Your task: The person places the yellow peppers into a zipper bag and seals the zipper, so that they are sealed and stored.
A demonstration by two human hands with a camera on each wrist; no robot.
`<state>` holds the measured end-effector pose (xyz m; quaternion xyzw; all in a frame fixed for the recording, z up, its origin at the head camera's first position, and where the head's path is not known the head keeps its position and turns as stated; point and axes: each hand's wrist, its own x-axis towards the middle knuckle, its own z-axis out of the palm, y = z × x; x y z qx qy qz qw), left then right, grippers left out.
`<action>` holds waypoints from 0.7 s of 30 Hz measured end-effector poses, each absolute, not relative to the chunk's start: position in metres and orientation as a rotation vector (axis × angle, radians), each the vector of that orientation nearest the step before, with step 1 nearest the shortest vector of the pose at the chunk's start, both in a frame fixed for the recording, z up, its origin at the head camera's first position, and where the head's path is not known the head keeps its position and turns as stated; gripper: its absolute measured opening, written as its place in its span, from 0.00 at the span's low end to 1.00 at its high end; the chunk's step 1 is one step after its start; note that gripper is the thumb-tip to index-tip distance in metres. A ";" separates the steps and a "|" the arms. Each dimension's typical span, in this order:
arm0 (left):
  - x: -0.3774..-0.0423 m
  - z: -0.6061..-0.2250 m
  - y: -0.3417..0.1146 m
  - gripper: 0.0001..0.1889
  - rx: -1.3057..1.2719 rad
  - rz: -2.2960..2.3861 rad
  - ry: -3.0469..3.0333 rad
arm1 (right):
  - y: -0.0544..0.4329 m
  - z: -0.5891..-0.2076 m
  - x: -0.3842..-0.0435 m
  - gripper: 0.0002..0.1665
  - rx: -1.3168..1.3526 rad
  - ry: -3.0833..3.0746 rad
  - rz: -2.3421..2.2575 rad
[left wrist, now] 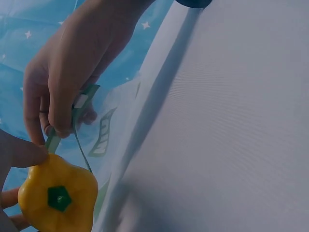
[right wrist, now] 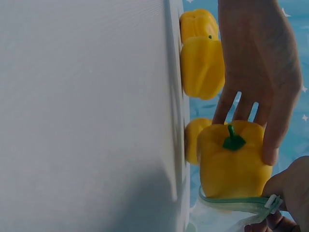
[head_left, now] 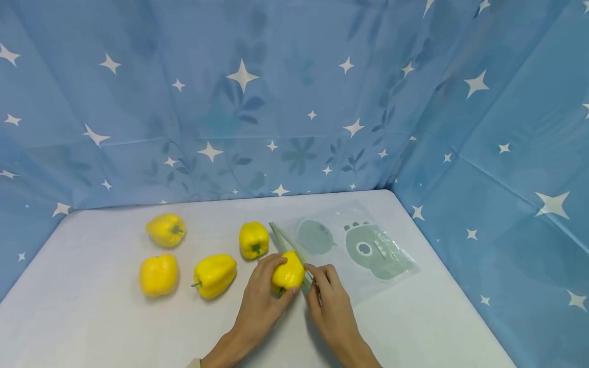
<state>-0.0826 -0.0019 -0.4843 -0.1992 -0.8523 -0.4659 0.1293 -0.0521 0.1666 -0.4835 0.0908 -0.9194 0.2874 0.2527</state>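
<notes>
My left hand point(head_left: 261, 294) grips a yellow bell pepper point(head_left: 289, 273), its green stem pointing toward me. Right against the pepper is the mouth of a clear zip bag point(head_left: 338, 263), which lies flat to the right and bears green cartoon prints. Fingers and thumb of my right hand point(head_left: 332, 301) pinch the bag's green zip strip near its white slider point(right wrist: 273, 203). In the right wrist view, the strip point(right wrist: 231, 205) bows around the pepper's lower end. The left wrist view shows the pepper point(left wrist: 58, 193) stem-on, below the right hand.
Several more yellow bell peppers lie to the left: one point(head_left: 254, 240) just behind my left hand, another point(head_left: 215, 276) beside it, and two point(head_left: 166, 230) farther left. A white table point(head_left: 92, 317) carries everything. Blue star-patterned curtains point(head_left: 294, 102) border it behind and at the sides.
</notes>
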 end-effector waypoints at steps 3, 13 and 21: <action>-0.086 -0.483 0.002 0.34 -0.566 -1.362 -2.484 | 0.168 -0.482 -0.053 0.28 0.249 -2.495 0.780; -0.099 -0.485 0.010 0.36 -0.536 -1.433 -2.520 | 0.170 -0.481 -0.052 0.27 0.245 -2.487 0.795; -0.118 -0.495 0.017 0.35 -0.517 -1.522 -2.506 | 0.172 -0.478 -0.051 0.26 0.201 -2.506 0.874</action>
